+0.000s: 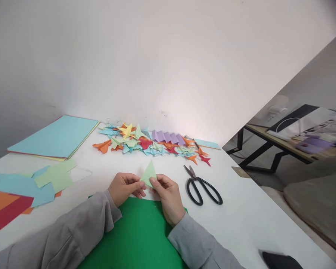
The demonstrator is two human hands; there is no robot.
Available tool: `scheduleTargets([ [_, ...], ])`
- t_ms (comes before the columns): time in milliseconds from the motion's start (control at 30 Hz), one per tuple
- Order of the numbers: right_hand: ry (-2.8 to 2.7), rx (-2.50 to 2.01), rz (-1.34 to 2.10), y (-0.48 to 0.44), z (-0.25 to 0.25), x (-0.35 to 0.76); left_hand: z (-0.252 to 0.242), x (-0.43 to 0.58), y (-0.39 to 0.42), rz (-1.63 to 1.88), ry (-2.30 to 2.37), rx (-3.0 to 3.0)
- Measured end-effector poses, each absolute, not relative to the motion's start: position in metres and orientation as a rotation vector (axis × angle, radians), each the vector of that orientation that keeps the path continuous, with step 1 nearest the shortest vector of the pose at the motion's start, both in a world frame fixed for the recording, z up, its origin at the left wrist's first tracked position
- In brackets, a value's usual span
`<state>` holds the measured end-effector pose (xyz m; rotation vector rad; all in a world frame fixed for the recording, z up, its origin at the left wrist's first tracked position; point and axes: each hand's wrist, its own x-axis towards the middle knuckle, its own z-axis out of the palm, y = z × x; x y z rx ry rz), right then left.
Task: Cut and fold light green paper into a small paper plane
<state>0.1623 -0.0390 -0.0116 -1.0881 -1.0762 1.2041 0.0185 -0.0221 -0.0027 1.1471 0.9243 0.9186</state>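
Observation:
Between my two hands is a light green folded paper (pixel 149 172), its pointed tip upward. My left hand (pixel 126 187) pinches its lower left corner between thumb and fingers. On the other side, my right hand (pixel 168 195) grips the lower right edge, thumb in front and fingers behind. The paper's lowest part is hidden by the fingers. Both hands are just above the far edge of a green sheet (pixel 137 231). Black-handled scissors (pixel 200 185) lie to the right of my right hand, blades slightly apart.
Many small folded paper pieces (pixel 128 142) in several colours lie along the wall, with a purple pleated strip (pixel 168 137) among them. Large coloured sheets (pixel 57 134) are stacked at left, above loose cut pieces (pixel 56 177). A black object (pixel 280 259) sits at the lower right.

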Motion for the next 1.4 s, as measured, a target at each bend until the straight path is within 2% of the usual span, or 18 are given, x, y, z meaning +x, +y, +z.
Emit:
scheduleTargets([
  [1400,-1.066,-1.092,1.255,-0.0390,-0.0118,0.1631,-0.0003,0.0178,-0.0254,0.845,0.931,1.174],
])
